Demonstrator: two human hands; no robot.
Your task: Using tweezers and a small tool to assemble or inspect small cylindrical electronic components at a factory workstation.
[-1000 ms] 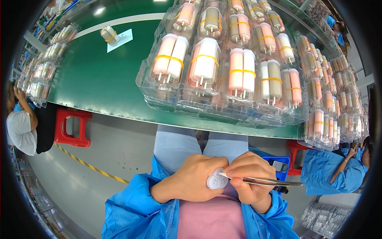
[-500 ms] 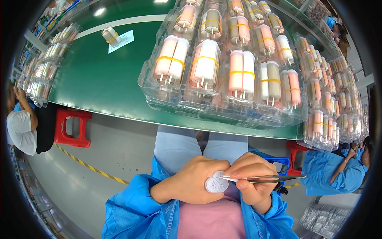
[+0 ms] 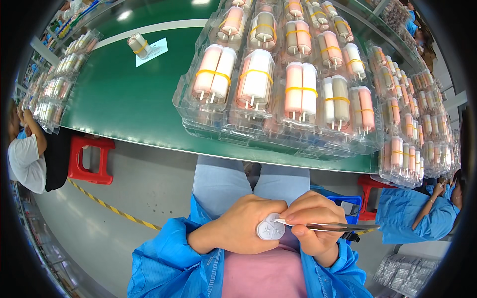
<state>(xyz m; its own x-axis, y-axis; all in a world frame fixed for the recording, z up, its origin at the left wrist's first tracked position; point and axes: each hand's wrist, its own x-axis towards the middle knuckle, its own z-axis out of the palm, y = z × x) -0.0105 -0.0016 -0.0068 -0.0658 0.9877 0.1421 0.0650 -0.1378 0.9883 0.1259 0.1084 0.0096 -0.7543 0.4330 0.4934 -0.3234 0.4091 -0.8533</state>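
Note:
My left hand (image 3: 247,223) is closed around an object of which only the end shows: a pale, rounded three-lobed face (image 3: 271,229) with small raised star-like marks. The rest of it is hidden in the fist. My right hand (image 3: 315,222) pinches a pair of metal tweezers (image 3: 343,227), whose tips touch the pale face near its upper edge. Both hands are together above my lap, in front of the table edge.
On the green table (image 3: 134,99) stand stacked clear plastic trays (image 3: 208,116) of banded pink, white and grey cylinders. A banded bundle (image 3: 138,44) rests by a white card (image 3: 152,52). Red stools (image 3: 92,159), a blue crate (image 3: 352,206) and co-workers are at the sides.
The tweezers' back end has dipped slightly as my right hand tilts, with the tips still on the pale face. My left hand stays in place.

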